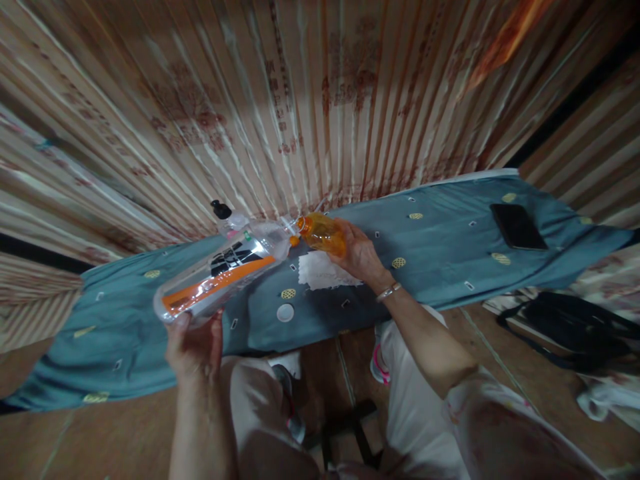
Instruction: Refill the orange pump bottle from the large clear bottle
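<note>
My left hand point(195, 340) grips the lower part of a large clear plastic bottle point(225, 273) with an orange and black label. This bottle is tilted, its neck up and to the right. In my right hand point(357, 253) is a smaller orange bottle point(323, 233), lying nearly level with its neck pointing left. The two necks meet or nearly meet; I cannot tell whether they touch. Just below them shows a small orange spot point(294, 241), too small to make out. A white piece of paper point(323, 270) lies under my right hand, and a round white cap point(285, 312) rests nearer me.
Behind the large bottle stands a clear bottle with a black top point(221, 210). A black phone point(517, 227) lies on the right of the table's teal cloth point(435, 267). A pleated curtain point(320, 100) hangs behind. At right is a black bag point(575, 327).
</note>
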### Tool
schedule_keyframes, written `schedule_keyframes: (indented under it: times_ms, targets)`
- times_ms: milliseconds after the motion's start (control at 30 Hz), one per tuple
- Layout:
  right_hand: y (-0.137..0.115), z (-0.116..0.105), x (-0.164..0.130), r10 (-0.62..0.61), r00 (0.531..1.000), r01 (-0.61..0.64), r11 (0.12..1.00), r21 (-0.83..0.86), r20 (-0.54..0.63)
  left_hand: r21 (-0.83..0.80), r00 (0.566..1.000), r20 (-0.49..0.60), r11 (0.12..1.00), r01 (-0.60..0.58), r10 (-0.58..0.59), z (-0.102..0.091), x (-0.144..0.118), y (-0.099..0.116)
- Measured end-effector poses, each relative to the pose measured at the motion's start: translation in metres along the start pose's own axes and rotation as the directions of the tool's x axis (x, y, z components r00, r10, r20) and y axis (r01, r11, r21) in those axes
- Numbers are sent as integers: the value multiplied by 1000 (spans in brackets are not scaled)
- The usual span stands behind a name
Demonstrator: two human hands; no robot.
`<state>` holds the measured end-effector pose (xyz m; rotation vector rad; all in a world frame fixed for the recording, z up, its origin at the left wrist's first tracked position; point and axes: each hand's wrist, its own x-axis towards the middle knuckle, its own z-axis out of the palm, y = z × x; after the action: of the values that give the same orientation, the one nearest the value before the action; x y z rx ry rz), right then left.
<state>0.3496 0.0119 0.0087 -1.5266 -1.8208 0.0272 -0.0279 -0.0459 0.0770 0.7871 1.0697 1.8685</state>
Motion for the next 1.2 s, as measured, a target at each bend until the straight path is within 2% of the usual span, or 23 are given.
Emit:
schedule_keyframes:
  times_ms: [400, 800, 1033, 1200]
  targets:
    - [1, 1, 0, -13, 1000, 13, 1000, -1, -4, -32, 999, -38, 999, 26, -27, 3, 1, 1]
    - [0, 0, 0, -10, 1000, 10, 1000, -5, 5, 14, 999, 46, 1000, 2, -2, -1, -1, 1]
    - [-1, 0, 0, -8, 1000, 8, 1000, 0, 1, 32, 1000, 13, 999, -14, 13, -4, 1, -1]
    - [-1, 1, 0, -4, 1000, 4, 1000, -2, 1, 30, 999, 40, 999, -27, 26, -1, -1, -1]
